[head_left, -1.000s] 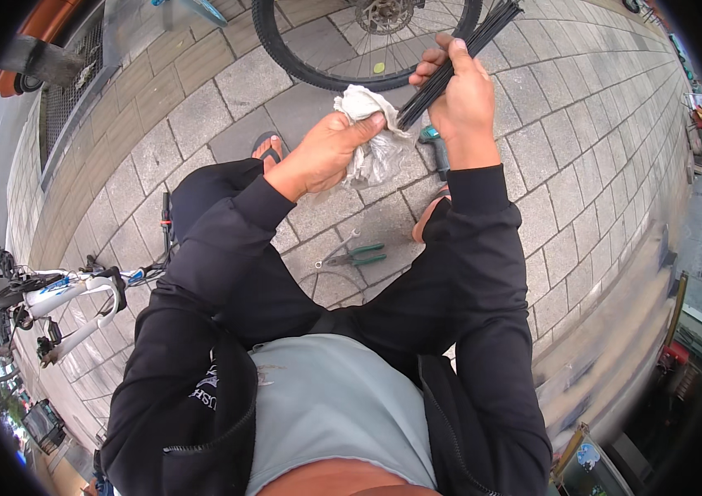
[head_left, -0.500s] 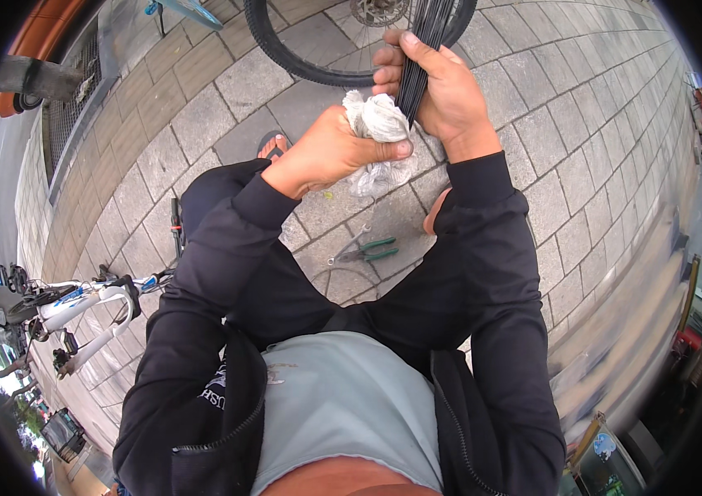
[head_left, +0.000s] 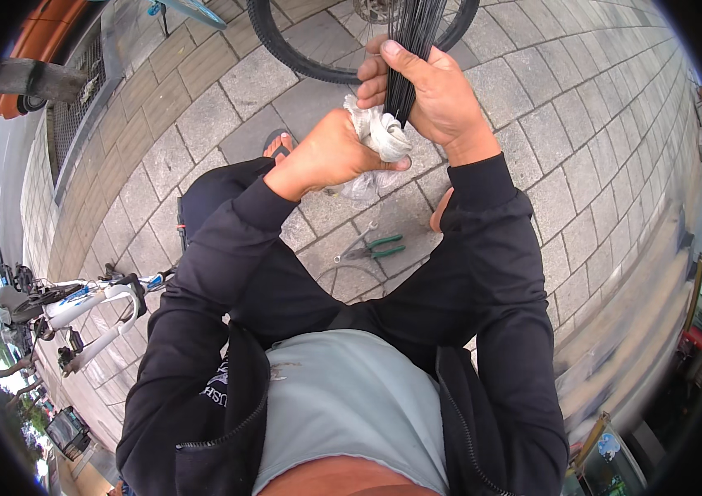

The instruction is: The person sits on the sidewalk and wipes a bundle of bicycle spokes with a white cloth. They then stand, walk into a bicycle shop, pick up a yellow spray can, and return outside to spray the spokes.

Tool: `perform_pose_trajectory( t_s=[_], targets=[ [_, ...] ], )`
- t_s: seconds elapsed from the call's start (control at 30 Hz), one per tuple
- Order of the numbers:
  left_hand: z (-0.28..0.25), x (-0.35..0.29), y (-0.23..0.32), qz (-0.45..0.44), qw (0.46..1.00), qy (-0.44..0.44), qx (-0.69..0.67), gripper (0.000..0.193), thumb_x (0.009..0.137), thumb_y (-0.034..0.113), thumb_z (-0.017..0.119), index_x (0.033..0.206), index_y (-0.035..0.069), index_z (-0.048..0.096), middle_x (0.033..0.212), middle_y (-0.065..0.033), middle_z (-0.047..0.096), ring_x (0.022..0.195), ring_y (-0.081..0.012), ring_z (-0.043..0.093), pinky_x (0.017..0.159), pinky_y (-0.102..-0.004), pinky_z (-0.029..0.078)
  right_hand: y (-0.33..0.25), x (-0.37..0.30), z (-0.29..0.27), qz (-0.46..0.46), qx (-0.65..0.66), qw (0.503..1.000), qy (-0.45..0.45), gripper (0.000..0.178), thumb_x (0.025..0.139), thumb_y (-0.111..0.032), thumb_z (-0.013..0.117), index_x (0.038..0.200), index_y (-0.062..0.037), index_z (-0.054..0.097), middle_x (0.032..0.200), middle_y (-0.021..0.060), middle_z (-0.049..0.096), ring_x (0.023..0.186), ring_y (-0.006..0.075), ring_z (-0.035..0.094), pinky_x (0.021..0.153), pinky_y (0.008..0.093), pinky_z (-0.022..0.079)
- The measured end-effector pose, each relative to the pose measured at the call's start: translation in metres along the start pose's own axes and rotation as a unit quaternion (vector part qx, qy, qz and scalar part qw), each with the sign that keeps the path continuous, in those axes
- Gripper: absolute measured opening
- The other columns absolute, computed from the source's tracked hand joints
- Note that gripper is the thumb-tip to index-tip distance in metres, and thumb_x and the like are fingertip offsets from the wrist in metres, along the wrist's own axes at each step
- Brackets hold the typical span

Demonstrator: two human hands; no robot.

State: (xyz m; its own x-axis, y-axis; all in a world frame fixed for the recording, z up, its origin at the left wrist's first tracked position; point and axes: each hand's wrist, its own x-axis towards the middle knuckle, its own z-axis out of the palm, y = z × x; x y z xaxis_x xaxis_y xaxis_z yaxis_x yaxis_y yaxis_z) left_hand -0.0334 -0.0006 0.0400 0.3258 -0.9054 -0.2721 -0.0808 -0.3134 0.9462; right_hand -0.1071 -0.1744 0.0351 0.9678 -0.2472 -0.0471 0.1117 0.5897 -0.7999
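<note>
A bundle of thin black bicycle spokes (head_left: 405, 78) slants up and away in front of me. My right hand (head_left: 448, 103) cradles it, fingers loosely curled behind and thumb across the front. My left hand (head_left: 326, 153) is closed on a crumpled white rag (head_left: 386, 139), which presses against the near end of the spokes. Some of the rag hangs below my left thumb. Its contact with the spokes is partly hidden by the folds.
Green-handled pliers (head_left: 377, 248) lie on the paving between my feet, beside a small wrench (head_left: 359, 240). A bicycle wheel (head_left: 272, 51) with a disc rotor is just beyond my hands. To the left is a white bicycle (head_left: 90, 310); a post (head_left: 45, 80) stands farther off.
The spoke bundle and my right hand have shifted slightly left, and the spokes stand a little more upright. The rag now bunches around their near end.
</note>
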Motion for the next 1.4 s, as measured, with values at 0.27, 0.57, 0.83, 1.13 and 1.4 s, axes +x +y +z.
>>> perform_pose_trajectory(
  t_s=[0.27,0.57,0.83,1.13,1.4],
  targets=[
    [-0.004,-0.002,-0.005,0.008,0.970,-0.082,-0.230,0.032,0.095,0.009,0.079,0.122,-0.003,0.067,0.108,-0.0108,0.076,0.107,-0.0213,0.071,0.092,-0.0348,0.057,-0.008,0.002,-0.011,-0.010,0.047,0.999,-0.001,0.029,0.109,-0.020,0.058,0.125,0.0050,0.058,0.107,0.0220,0.072,0.090,0.0329,0.076,0.081,0.0445,0.066],
    [-0.024,-0.011,-0.017,0.030,0.860,-0.193,-0.471,0.069,0.106,0.029,0.062,0.156,-0.011,0.034,0.145,-0.0299,0.056,0.130,-0.0401,0.063,0.104,-0.0450,0.057,-0.022,-0.005,-0.027,-0.029,0.114,0.993,-0.010,0.035,0.111,-0.021,0.050,0.130,0.0075,0.056,0.120,0.0263,0.070,0.108,0.0371,0.072,0.094,0.0503,0.063],
    [-0.019,-0.021,-0.019,-0.072,0.952,-0.216,-0.207,0.039,0.105,0.016,0.065,0.141,0.001,0.057,0.121,-0.0154,0.075,0.098,-0.0227,0.077,0.072,-0.0298,0.059,-0.029,-0.004,-0.038,-0.074,0.085,0.993,0.031,0.033,0.112,-0.019,0.047,0.129,0.0077,0.055,0.123,0.0276,0.068,0.112,0.0398,0.070,0.098,0.0521,0.061],
    [-0.013,-0.019,-0.016,-0.074,0.985,-0.153,-0.001,0.038,0.094,0.029,0.080,0.128,0.013,0.072,0.105,0.0010,0.075,0.078,-0.0106,0.065,0.079,-0.0241,0.050,-0.037,-0.006,-0.048,-0.116,0.043,0.984,0.129,0.030,0.112,-0.017,0.047,0.127,0.0065,0.056,0.120,0.0268,0.068,0.110,0.0399,0.071,0.096,0.0527,0.062],
    [-0.003,0.004,-0.027,0.020,0.949,-0.075,-0.307,0.043,0.101,0.020,0.072,0.137,-0.002,0.061,0.124,-0.0157,0.074,0.113,-0.0253,0.072,0.094,-0.0382,0.059,-0.021,-0.005,-0.031,-0.046,0.066,0.986,0.144,0.029,0.107,-0.016,0.060,0.128,0.0049,0.057,0.116,0.0252,0.069,0.107,0.0386,0.072,0.091,0.0509,0.064]
  ],
)
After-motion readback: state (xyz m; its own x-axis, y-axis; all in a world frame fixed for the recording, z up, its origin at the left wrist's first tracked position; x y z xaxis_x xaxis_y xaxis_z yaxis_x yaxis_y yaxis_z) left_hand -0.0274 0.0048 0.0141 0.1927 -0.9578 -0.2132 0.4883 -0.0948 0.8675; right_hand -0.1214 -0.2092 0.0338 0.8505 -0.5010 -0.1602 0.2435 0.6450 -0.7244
